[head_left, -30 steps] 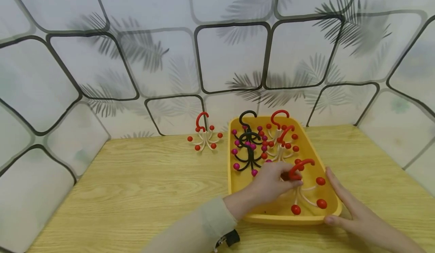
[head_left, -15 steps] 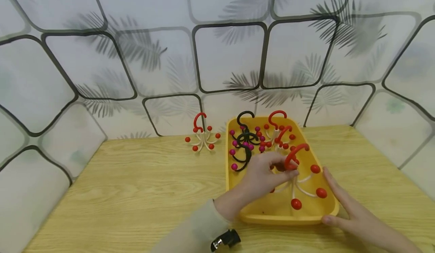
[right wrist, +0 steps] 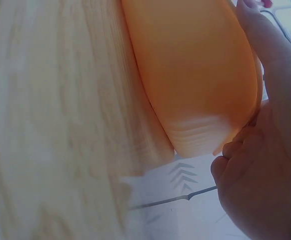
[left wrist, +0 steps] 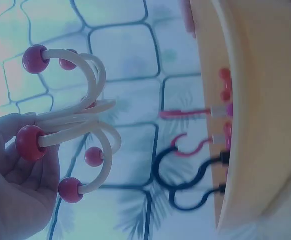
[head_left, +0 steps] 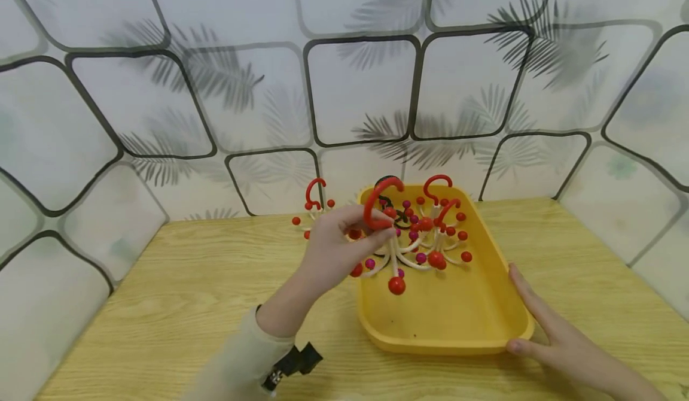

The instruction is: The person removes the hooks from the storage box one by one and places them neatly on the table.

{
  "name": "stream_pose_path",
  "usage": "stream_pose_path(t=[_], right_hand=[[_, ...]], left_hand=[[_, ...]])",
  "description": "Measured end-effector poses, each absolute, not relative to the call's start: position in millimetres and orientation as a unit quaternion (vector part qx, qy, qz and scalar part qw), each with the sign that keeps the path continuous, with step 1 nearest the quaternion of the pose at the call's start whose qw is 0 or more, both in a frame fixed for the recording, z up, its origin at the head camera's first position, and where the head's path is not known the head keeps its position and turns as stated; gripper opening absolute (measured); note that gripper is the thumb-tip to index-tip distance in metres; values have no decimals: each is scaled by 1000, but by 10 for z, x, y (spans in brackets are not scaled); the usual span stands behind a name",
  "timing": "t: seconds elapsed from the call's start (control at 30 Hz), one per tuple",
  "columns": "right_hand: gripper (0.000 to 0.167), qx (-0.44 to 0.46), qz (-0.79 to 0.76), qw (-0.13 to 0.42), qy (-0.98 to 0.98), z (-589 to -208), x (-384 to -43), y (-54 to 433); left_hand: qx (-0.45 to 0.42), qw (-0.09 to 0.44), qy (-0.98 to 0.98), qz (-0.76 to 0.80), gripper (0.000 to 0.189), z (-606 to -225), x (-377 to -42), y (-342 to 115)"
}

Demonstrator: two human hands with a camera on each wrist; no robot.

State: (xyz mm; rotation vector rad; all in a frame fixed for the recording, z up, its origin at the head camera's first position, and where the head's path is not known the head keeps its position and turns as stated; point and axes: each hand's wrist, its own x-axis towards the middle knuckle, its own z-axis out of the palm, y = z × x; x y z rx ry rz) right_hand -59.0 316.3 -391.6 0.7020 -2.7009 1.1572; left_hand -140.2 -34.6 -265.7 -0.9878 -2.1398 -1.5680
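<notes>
My left hand (head_left: 334,251) pinches a multi-arm hanger (head_left: 369,206) with a red top hook and white curved arms tipped with red balls. It is held upright over the left side of the yellow tray (head_left: 447,311). In the left wrist view, the hanger's arms (left wrist: 98,75) fan out beyond my fingers, above the level of the tray rim. My right hand (head_left: 560,335) grips the tray's near right corner, thumb at the front and fingers along the side. The right wrist view shows the fingers curled at the tray's edge.
Two similar red-hooked hangers (head_left: 441,178) stand at the tray's back right. Black hangers with magenta balls (head_left: 381,191) stand at its left, largely hidden behind the held one. Another red-hooked hanger (head_left: 314,193) stands on the wooden table (head_left: 215,275), left of the tray, by the patterned back wall.
My left hand has lifted the red-hooked hanger from the tray's near right part and carried it left and up. My right hand stays at the tray's corner.
</notes>
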Motion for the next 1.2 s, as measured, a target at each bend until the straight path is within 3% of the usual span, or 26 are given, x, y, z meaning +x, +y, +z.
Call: stream_pose_path(t=[0.63, 1.2], right_hand=[[106, 240, 376, 68, -892, -3860, -629, 3181], [105, 238, 384, 59, -890, -3896, -630, 3181]], left_hand=[[-156, 193, -855, -456, 15, -2874, -1858, -1470], [-38, 220, -875, -429, 21, -3131, -2341, -1882]])
